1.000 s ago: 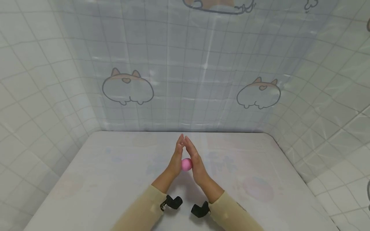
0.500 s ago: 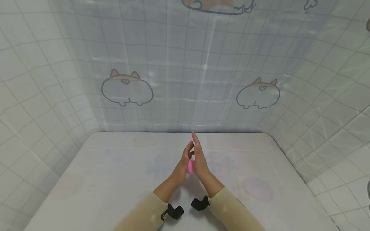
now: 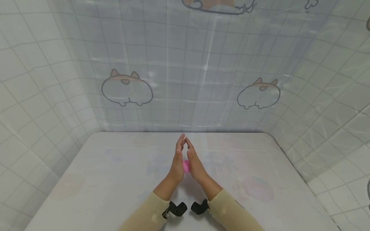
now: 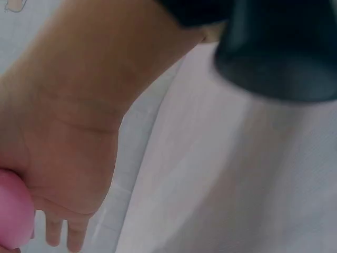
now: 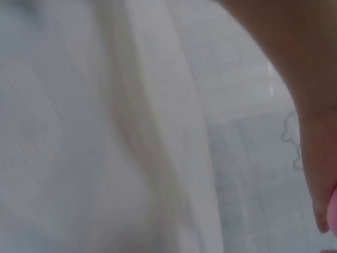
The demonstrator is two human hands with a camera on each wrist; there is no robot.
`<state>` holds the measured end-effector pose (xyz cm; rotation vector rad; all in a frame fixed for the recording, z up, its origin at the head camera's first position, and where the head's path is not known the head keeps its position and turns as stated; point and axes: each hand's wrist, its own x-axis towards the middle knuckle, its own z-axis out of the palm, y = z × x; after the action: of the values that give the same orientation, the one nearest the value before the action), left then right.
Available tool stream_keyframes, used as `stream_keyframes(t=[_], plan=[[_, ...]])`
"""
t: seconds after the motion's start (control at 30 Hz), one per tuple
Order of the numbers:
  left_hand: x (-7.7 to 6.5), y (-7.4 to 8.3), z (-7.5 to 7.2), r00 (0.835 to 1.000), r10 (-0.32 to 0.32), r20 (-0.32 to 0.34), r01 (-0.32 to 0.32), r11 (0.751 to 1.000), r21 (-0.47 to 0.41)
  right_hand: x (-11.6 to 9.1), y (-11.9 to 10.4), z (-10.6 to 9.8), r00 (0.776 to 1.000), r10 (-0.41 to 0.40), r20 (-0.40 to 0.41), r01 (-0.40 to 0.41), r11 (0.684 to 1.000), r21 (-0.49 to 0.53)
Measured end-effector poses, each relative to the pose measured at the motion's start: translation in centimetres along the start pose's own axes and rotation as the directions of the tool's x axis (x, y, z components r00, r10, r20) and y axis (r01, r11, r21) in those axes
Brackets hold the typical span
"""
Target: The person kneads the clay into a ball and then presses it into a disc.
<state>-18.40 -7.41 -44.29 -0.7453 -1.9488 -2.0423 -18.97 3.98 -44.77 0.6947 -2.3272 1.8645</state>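
Observation:
Both palms face each other over the middle of the table, with a smooth pink ball (image 3: pixel 186 166) pressed between them. My left hand (image 3: pixel 175 163) lies against its left side, fingers straight and pointing forward. On the other side my right hand (image 3: pixel 197 165) presses it with straight fingers, and the fingertips of both hands nearly meet in front. The left wrist view shows the ball (image 4: pixel 15 211) against the left palm, cut off by the frame edge. Only a sliver of the ball (image 5: pixel 333 216) appears in the right wrist view. The palms hide part of it.
A pale patterned cloth covers the table (image 3: pixel 115 183). Behind it rises a grid-patterned curtain (image 3: pixel 185 96) with cartoon dog drawings, which also runs along both sides. Black wrist cameras, left camera (image 3: pixel 177 209) and right camera (image 3: pixel 199 208), jut inward close to each other.
Half a second ago the hands were farther right, the right one forward of the left. Now they are back near the middle, fingertips about level, the ball still between the palms.

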Motion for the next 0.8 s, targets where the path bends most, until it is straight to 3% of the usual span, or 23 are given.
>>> stream_keyframes(t=[0.2, 0.4, 0.6, 0.8], plan=[[0.7, -0.1, -0.3, 0.999, 0.034, -0.020, -0.033, 0.998, 0.059, -0.4, -0.8, 0.3, 0.991, -0.129, 0.029, 0.123, 0.981, 0.147], [0.3, -0.9, -0.2, 0.999, 0.040, 0.021, -0.041, 0.997, 0.063, -0.6, -1.8, 0.2, 0.979, -0.200, -0.034, 0.203, 0.962, 0.184], [-0.9, -1.6, 0.2, 0.992, 0.048, 0.120, -0.055, 0.997, 0.054, -0.4, -1.9, -0.4, 0.975, -0.189, -0.116, 0.205, 0.967, 0.148], [-1.8, -1.0, 0.6, 0.982, 0.046, 0.185, -0.049, 0.999, 0.014, 0.0, -1.2, -1.1, 0.985, -0.108, -0.135, 0.128, 0.981, 0.149]])
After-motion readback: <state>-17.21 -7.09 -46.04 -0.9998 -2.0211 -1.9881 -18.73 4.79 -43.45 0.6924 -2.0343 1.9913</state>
